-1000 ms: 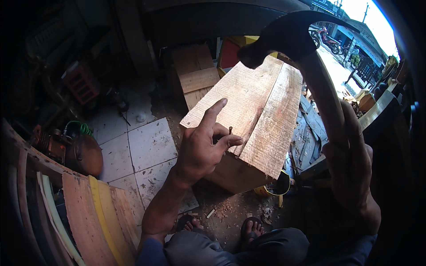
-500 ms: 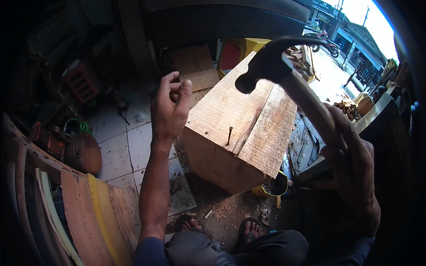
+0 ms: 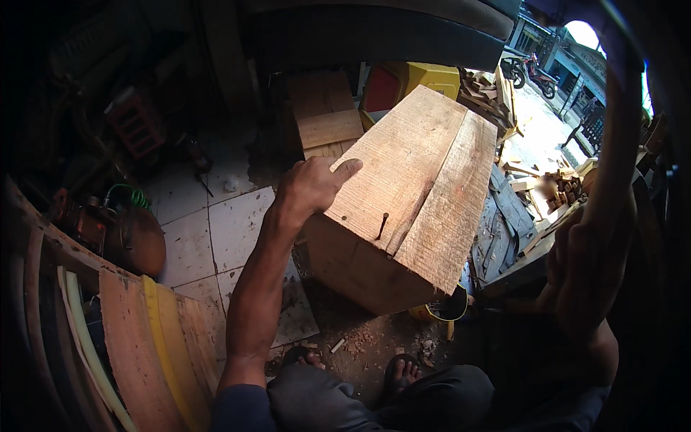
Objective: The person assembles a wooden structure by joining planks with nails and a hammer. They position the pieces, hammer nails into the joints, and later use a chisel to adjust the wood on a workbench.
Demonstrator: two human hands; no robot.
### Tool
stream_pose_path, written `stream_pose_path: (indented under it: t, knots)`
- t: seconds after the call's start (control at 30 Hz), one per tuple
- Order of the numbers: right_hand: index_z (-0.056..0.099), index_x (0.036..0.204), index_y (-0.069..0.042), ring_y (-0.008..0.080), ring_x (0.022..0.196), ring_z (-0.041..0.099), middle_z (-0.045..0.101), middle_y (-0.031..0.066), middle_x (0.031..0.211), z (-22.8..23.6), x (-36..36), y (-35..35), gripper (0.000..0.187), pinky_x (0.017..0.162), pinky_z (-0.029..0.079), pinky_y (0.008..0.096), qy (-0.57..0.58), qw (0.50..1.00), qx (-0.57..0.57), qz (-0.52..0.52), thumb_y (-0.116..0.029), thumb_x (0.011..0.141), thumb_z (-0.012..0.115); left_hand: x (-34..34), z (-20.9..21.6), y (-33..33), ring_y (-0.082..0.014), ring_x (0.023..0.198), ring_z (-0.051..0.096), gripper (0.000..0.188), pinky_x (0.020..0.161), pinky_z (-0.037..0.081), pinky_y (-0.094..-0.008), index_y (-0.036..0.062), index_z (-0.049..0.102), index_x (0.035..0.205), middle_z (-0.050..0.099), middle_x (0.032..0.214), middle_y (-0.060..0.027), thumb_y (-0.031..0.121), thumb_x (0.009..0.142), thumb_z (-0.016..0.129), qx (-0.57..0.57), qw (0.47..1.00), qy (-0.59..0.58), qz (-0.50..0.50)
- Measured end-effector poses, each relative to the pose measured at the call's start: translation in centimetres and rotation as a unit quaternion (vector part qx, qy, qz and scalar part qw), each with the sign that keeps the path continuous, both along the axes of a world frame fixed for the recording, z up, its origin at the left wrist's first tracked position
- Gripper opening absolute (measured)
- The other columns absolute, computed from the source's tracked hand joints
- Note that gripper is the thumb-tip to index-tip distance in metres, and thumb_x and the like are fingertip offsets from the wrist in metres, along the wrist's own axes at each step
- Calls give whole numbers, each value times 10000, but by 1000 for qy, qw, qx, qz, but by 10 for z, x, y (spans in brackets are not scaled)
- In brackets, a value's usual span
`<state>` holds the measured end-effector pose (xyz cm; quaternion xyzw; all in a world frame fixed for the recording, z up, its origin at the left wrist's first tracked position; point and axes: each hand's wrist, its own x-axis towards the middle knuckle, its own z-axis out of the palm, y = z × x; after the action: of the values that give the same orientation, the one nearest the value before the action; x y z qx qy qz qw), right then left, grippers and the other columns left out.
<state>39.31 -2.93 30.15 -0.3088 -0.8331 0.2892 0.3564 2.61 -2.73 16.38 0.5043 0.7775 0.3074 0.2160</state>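
A wooden box [image 3: 403, 162] made of rough planks stands before me, with a long seam running along its top. From its near edge a nail [image 3: 382, 227] sticks up, slightly tilted. My left hand [image 3: 311, 189] grips the box's left edge, its thumb on the top and the fingers partly hidden at the side. On the right, my right hand [image 3: 586, 263] is closed around the wooden handle of a hammer [image 3: 613, 137], raised upright. The hammer's head is dark and partly cut off at the top of the view.
Curved boards [image 3: 129, 331] stand at the left, near a rounded brown tank [image 3: 137, 245]. A yellow bucket [image 3: 450, 306] sits under the box's near right corner. Scrap wood [image 3: 489, 93] is heaped behind at the right. Wood shavings [image 3: 367, 345] litter the floor by my feet.
My left hand has come down from the air onto the box's left edge. My right hand has swung the hammer up and back to the right, away from above the box.
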Motion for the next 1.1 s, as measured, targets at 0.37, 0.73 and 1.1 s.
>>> stream_pose_path:
  t: [0.37,0.73,1.1]
  knots:
    - [433,1511,-93,242,698,677,736,189,959,-12,-15,-10,607,567,517,374,-128,981,137,-40,-27,944,637,1,-5,1,-439,976,706,686,874,544,-487,28,755,1053,733,988,-256,668,967,521,17,1000,1,-10]
    - [401,1520,-89,246,656,670,672,153,813,11,-33,-16,642,513,471,366,-250,962,105,20,-28,925,633,-10,-6,-7,-336,851,745,623,809,543,-447,53,752,1125,750,881,-205,631,972,579,10,1000,20,-8]
    - [506,1450,-104,14,517,428,506,-55,709,-105,64,18,415,447,366,207,238,941,-28,-240,-314,1092,496,4,-36,-3,-327,931,747,483,804,561,-384,2,735,1102,751,930,-229,453,990,600,259,957,-114,63]
